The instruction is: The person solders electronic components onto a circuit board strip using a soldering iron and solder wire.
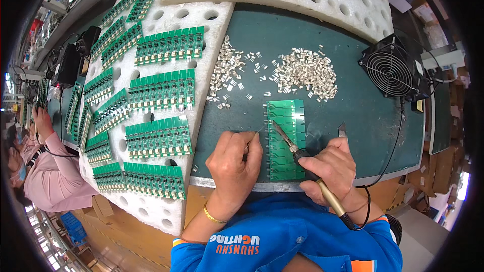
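Resting flat at the near edge of the dark green bench [373, 116], a long green circuit board [288, 163] is overlapped by the tip of a soldering iron [330, 196]. The iron's handle is clasped by the right hand [330, 166], the tip slanted toward the board's far left part; whether tip and board are in contact cannot be told. By the left hand [233, 156], thumb and fingers drawn together, a thin wire [261, 128] is pinched and directed toward the tip (wire faint, its full run hard to trace). Beyond the board, small white connectors [305, 73] are heaped in two piles, with several strewn between. To the left, a white foam sheet [155, 210] with round holes is occupied by rows of populated green boards [162, 89]. A black fan [390, 70] is positioned at the right. At far left, a co-worker in pink [55, 176] is seen.
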`<move>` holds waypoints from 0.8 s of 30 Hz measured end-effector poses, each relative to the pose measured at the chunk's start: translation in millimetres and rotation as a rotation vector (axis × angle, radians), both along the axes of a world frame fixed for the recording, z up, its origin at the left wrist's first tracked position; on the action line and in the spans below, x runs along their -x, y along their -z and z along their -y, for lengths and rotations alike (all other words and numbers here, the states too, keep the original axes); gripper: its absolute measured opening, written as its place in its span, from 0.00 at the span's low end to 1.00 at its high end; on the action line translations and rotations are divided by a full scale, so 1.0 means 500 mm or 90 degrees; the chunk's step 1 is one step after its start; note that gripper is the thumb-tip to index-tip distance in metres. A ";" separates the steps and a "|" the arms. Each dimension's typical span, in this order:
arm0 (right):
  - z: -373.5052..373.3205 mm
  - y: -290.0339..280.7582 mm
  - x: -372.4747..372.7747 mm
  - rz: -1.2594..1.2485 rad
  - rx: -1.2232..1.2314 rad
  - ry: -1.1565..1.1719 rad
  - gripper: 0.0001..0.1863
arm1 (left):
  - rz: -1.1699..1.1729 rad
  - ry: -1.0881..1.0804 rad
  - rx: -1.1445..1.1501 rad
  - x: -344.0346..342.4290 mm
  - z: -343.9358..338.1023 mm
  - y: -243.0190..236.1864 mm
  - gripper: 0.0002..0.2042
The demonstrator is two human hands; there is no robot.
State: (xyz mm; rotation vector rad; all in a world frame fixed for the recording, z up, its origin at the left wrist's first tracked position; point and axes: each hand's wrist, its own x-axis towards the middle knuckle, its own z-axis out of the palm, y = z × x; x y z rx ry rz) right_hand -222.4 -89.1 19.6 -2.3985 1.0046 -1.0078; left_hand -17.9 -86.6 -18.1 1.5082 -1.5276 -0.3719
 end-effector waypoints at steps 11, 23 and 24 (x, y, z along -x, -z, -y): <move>0.005 0.007 -0.003 0.008 0.006 0.002 0.20 | 0.013 0.000 0.000 0.002 0.001 0.002 0.05; 0.009 0.007 -0.004 0.007 0.006 0.001 0.20 | 0.067 0.000 0.007 0.005 0.005 0.000 0.05; 0.010 0.007 -0.003 0.009 0.009 0.001 0.20 | 0.068 0.005 0.003 0.005 0.006 -0.003 0.05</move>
